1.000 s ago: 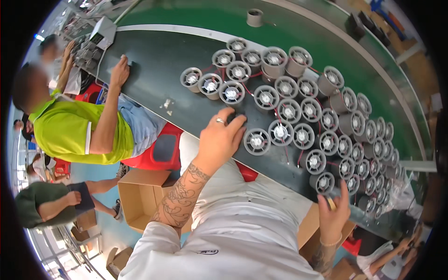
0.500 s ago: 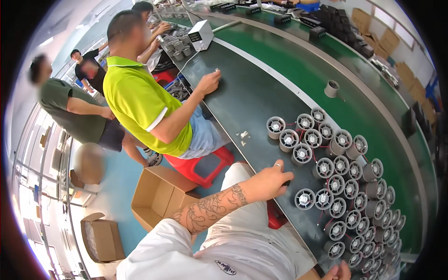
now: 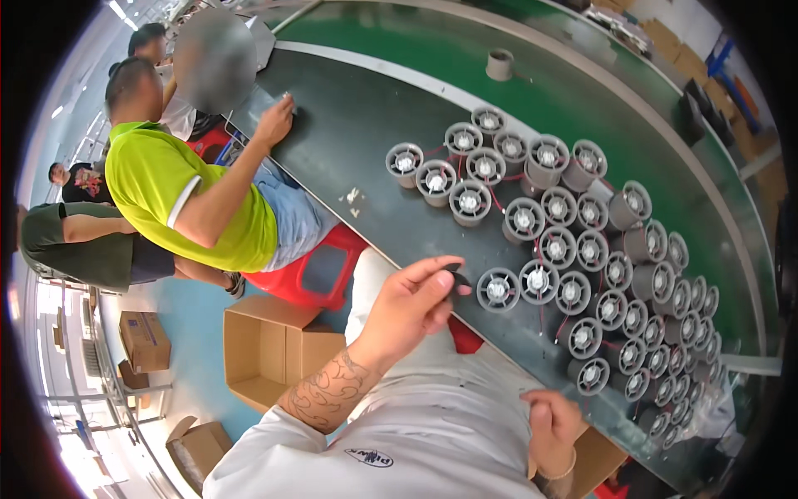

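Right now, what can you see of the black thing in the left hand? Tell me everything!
The black thing is small, dark and dull-looking, with a rounded edge. It might be rubber or plastic; I can't tell. The left hand pinches it, hiding part of it. It's by the table's near edge, just left of a grey ring in the picture.

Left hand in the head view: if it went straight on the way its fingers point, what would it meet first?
Probably the nearest grey round housing, just right of the black piece in the left hand. Depth is unclear, so it might pass above.
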Demonstrator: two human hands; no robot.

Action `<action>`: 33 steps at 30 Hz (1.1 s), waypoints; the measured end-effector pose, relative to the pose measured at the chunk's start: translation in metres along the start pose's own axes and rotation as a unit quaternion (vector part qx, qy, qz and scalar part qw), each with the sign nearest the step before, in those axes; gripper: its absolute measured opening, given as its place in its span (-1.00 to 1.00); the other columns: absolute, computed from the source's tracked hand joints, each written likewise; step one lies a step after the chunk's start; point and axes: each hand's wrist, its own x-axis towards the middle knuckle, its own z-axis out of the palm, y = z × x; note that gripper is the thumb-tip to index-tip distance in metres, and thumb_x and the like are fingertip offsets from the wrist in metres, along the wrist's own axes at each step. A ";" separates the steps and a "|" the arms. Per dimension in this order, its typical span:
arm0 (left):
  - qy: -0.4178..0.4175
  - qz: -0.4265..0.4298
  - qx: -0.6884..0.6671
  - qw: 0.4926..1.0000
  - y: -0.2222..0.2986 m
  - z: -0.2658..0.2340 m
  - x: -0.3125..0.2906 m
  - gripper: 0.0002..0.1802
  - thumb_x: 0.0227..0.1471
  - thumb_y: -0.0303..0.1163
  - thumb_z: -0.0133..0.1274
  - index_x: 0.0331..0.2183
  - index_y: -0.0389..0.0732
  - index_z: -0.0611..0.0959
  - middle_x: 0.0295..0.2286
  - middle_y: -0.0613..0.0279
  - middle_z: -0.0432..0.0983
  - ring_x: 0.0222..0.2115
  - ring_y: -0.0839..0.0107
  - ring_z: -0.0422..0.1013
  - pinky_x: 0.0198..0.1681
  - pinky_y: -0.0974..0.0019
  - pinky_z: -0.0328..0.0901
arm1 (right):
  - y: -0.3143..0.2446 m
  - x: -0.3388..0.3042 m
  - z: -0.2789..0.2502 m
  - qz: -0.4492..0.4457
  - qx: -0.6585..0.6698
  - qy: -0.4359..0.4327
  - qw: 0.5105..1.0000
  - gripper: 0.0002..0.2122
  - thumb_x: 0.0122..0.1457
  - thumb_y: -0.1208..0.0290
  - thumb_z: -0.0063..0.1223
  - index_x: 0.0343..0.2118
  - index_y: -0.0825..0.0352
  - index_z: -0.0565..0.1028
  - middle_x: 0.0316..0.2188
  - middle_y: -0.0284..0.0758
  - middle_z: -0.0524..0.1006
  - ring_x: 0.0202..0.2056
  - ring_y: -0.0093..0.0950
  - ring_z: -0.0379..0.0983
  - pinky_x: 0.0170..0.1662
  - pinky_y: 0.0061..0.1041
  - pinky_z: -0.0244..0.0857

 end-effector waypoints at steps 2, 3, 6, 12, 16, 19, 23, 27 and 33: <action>-0.017 -0.040 -0.018 0.999 -0.004 0.008 -0.009 -0.77 0.13 -0.42 -0.07 -0.14 -0.24 0.48 -0.32 0.12 0.52 -0.61 0.60 0.23 -0.57 0.53 0.12 | 0.009 0.007 0.008 -0.026 0.043 0.047 0.998 -0.75 0.22 0.31 -0.14 -0.39 0.43 0.43 -0.72 -0.48 0.28 -0.72 -0.71 0.07 -0.64 -0.67 -0.08; -0.035 -0.050 -0.038 0.997 -0.006 0.013 -0.016 -0.77 0.13 -0.42 -0.07 -0.14 -0.23 0.48 -0.30 0.12 0.52 -0.58 0.58 0.24 -0.54 0.53 0.14 | 0.006 0.011 0.010 -0.017 0.042 0.048 0.998 -0.75 0.22 0.31 -0.14 -0.39 0.43 0.43 -0.72 -0.48 0.28 -0.72 -0.71 0.07 -0.64 -0.67 -0.08; -0.070 -0.077 -0.066 0.992 -0.014 0.018 -0.027 -0.80 0.12 -0.44 -0.05 -0.17 -0.22 0.47 -0.27 0.11 0.51 -0.51 0.55 0.28 -0.47 0.51 0.17 | -0.011 0.028 0.015 0.054 0.263 0.070 0.961 -0.77 0.22 0.31 -0.13 -0.37 0.42 0.38 -0.75 -0.51 0.20 -0.73 -0.73 0.00 -0.66 -0.67 -0.10; -0.101 -0.088 0.003 0.991 -0.020 0.029 -0.034 -0.76 0.09 -0.51 -0.03 -0.16 -0.25 0.40 -0.26 0.04 0.49 -0.40 0.40 0.48 -0.45 0.41 0.39 | -0.031 0.045 0.020 0.070 0.339 0.010 0.938 -0.78 0.18 0.39 -0.08 -0.24 0.48 0.37 -0.75 -0.54 0.17 -0.73 -0.76 -0.01 -0.67 -0.69 -0.13; -0.098 -0.056 0.055 0.992 -0.026 0.034 -0.039 -0.75 0.09 -0.51 -0.05 -0.15 -0.28 0.39 -0.27 0.03 0.49 -0.45 0.36 0.49 -0.41 0.37 0.44 | -0.037 0.051 0.020 0.072 0.261 0.013 0.962 -0.77 0.10 0.48 0.02 -0.20 0.48 0.42 -0.68 -0.50 0.32 -0.67 -0.75 0.13 -0.61 -0.72 0.00; -0.122 -0.091 0.022 0.988 -0.026 0.034 -0.039 -0.72 0.09 -0.49 -0.02 -0.13 -0.29 0.37 -0.25 0.02 0.47 -0.41 0.32 0.49 -0.40 0.36 0.44 | -0.037 0.054 0.018 0.000 0.170 0.010 0.985 -0.78 0.02 0.55 0.09 -0.23 0.46 0.47 -0.56 -0.45 0.44 -0.57 -0.74 0.24 -0.51 -0.73 0.12; -0.167 -0.156 -0.148 0.962 -0.029 0.028 -0.035 -0.69 0.07 -0.42 0.04 -0.16 -0.31 0.38 -0.19 -0.03 0.43 -0.31 0.27 0.48 -0.33 0.28 0.44 | -0.039 0.054 0.011 -0.018 0.144 -0.026 0.989 -0.83 0.02 0.56 0.10 -0.30 0.46 0.49 -0.53 -0.43 0.46 -0.54 -0.72 0.27 -0.46 -0.72 0.14; -0.168 0.030 -0.008 0.985 -0.035 0.029 -0.039 -0.64 0.01 -0.43 0.13 -0.17 -0.32 0.40 -0.14 -0.07 0.42 -0.23 0.17 0.43 -0.18 0.18 0.39 | -0.046 0.049 0.018 0.017 0.265 0.059 0.962 -0.87 0.03 0.56 0.10 -0.34 0.44 0.48 -0.50 -0.34 0.52 -0.54 -0.71 0.38 -0.50 -0.71 0.20; -0.235 0.297 0.263 0.887 -0.032 0.024 -0.029 -0.65 -0.23 -0.55 0.30 -0.33 -0.32 0.52 -0.19 -0.07 0.47 -0.18 0.12 0.37 -0.10 0.14 0.26 | -0.042 0.033 0.004 0.022 0.200 -0.005 0.980 -0.71 0.16 0.26 0.01 -0.41 0.47 0.44 -0.63 -0.47 0.34 -0.63 -0.72 0.16 -0.55 -0.69 0.02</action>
